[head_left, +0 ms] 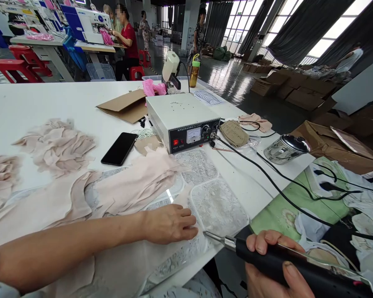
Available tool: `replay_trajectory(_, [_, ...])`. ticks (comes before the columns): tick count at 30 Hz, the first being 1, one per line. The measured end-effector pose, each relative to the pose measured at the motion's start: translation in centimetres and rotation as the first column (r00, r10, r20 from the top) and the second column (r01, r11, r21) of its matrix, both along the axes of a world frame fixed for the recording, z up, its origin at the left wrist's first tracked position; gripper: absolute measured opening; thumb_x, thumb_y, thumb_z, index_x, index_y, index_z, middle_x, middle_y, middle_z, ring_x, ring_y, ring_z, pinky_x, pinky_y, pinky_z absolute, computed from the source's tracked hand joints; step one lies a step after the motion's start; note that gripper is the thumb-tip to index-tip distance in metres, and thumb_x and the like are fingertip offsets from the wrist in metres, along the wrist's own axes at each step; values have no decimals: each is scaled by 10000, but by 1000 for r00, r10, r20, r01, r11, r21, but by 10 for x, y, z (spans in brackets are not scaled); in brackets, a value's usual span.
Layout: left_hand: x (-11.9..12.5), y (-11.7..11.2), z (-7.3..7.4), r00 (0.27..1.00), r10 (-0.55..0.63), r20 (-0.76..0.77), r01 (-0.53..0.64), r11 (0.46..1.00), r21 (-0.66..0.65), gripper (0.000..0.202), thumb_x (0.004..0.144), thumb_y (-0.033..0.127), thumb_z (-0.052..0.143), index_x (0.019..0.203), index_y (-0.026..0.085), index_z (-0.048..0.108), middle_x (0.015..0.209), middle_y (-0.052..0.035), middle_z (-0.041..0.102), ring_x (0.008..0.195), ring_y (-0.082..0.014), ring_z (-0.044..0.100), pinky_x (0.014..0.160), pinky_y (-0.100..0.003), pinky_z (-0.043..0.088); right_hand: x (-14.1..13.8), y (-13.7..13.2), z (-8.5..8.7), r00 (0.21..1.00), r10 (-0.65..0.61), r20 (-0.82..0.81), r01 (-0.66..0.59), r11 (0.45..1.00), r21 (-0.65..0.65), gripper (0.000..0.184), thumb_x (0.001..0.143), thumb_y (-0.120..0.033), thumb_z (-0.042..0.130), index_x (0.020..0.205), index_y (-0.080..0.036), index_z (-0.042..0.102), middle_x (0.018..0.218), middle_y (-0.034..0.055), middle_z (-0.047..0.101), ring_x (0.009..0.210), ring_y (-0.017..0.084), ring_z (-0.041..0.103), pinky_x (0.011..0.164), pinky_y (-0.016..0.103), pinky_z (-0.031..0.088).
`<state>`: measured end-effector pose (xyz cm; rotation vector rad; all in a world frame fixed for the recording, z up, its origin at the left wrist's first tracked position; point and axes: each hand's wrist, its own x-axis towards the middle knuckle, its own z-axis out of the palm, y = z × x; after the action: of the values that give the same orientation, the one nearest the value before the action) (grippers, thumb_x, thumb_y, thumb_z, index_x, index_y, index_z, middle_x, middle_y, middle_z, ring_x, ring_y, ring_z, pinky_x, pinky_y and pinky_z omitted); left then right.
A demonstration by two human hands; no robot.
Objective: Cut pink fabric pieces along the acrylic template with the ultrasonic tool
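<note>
My left hand (169, 223) lies flat, fingers out, on a pale pink fabric piece (133, 186) that rests on a scratched glass plate (219, 207) at the table's near edge. My right hand (270, 269) is wrapped round a black handheld tool (298, 269). The tool's thin metal tip (213, 236) points left and ends just right of my left fingertips. A black cable (267, 178) runs across the table to a white control box (182, 120) with a dial and red switch.
Piles of pink fabric scraps (57, 142) lie at the left, a black phone (119, 148) beside the box, cardboard (126, 105) behind it. A metal pot (284, 148) sits near the right edge. People work at sewing machines (87, 22) far back. Cardboard boxes (301, 91) stand on the floor.
</note>
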<state>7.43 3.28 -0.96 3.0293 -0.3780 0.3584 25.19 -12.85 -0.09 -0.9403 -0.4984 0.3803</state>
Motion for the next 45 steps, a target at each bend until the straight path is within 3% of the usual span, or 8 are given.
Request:
replay_trajectory(22, [1, -2, 0, 1000, 6, 0, -6, 1000, 20, 107, 947, 95, 490, 999, 126, 578, 799, -55, 552, 685, -166, 496, 555, -301, 349, -5, 7, 2, 998, -3, 60, 2, 1000, 20, 110, 722, -266, 527, 807, -197, 542, 704, -8, 466, 554, 116, 455, 475, 275, 402])
replay_trajectory(45, [1, -2, 1, 1000, 21, 14, -21, 999, 31, 93, 934, 97, 517, 997, 136, 573, 769, -37, 545, 669, -156, 486, 547, -298, 373, -1, 4, 2, 977, 140, 161, -145, 989, 18, 118, 795, -297, 586, 800, -205, 512, 725, -16, 473, 535, 111, 484, 461, 282, 442])
